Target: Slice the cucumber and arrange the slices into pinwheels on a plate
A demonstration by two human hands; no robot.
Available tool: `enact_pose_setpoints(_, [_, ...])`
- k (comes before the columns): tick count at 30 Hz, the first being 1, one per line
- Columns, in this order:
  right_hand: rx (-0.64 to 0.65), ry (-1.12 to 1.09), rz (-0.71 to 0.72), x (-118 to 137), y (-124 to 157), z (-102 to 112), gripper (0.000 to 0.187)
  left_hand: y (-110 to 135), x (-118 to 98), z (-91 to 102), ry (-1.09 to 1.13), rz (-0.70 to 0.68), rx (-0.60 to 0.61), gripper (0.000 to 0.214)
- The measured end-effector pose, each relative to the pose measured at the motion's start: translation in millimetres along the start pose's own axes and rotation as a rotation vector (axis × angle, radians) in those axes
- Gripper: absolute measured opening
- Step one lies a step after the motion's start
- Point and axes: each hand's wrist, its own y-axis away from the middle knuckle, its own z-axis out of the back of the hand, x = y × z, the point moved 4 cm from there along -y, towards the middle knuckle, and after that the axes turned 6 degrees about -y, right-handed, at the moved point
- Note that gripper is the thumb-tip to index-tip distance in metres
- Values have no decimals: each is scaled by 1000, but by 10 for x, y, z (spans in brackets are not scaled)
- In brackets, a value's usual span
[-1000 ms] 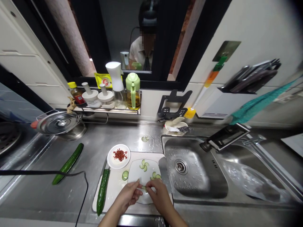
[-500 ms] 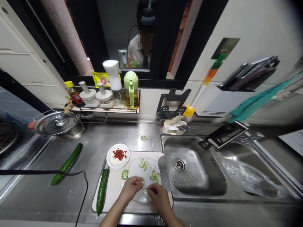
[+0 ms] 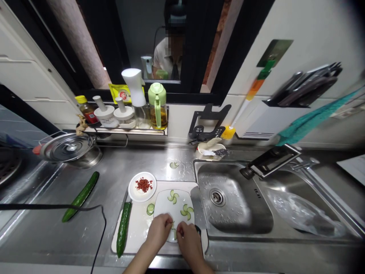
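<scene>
- The steel counter (image 3: pixel 125 161) spreads out ahead of both hands and off to their left.
- The sink (image 3: pixel 228 190) lies ahead and to the right of the right hand, with water drops on its floor.
- The white cutting board (image 3: pixel 139 224) sits on the counter beneath both hands.
- A pot (image 3: pixel 91 158) with its lid tilted is well apart from the hands, far ahead and left.
- The square white plate (image 3: pixel 168 209) rests on the board, directly under the fingertips.
- What looks like a broad knife (image 3: pixel 201 209) lies just right of the plate, partly hidden by the right hand.
- One whole cucumber (image 3: pixel 123 232) lies on the board left of the left hand; another cucumber (image 3: pixel 82 194) is on the bare steel farther left.
- The left hand (image 3: pixel 159 230) has its fingers drawn together at the tips; the right hand (image 3: pixel 188 238) is curled, thumb close to the fingertips. Whether either pinches a slice, I cannot tell.
- A round white dish (image 3: pixel 142 197) of red bits stands ahead and left of the left hand.
- Two green pinwheels of curved slices are on the plate: one (image 3: pixel 172 197) ahead of both hands, the other (image 3: pixel 187 212) just ahead of the right.
- Round slices (image 3: pixel 150 208) lie on the board, just beyond the left hand.
- Thin cucumber slices (image 3: pixel 175 233) show on the plate between the fingertips.
</scene>
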Motion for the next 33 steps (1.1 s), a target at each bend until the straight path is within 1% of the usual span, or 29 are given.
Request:
enact_pose_setpoints(4, [-7, 55, 31, 78, 27, 18, 13, 1, -8, -20, -132, -8, 16, 17])
enact_pose_setpoints(9, [-11, 93, 76, 118, 31, -1, 11, 3, -22, -36, -201, -9, 30, 19])
enact_pose_setpoints(14, [-33, 133, 152, 102, 38, -57, 14, 29, -20, -54, -224, -20, -1, 20])
enact_pose_setpoints(17, [-54, 111, 191, 80, 48, -55, 14, 50, -10, -54, -230, -42, -37, 22])
enact_pose_setpoints(20, [-62, 71, 262, 69, 87, -23, 16, 66, -6, -53, -248, -84, -49, 19])
enact_pose_setpoints(23, [-40, 53, 379, 74, 172, -4, 20, 73, 5, -60, -264, -107, -46, 21])
enact_pose_setpoints(27, [-13, 71, 480, 39, 285, -49, 31, 69, 24, -81, -282, -116, -55, 22])
enact_pose_setpoints(29, [-40, 76, 497, -5, 305, -87, 32, 66, 30, -96, -284, -122, -60, 22])
enact_pose_setpoints(33, [-135, 71, 531, -89, 301, -149, 29, 71, 31, -120, -261, -133, -70, 23])
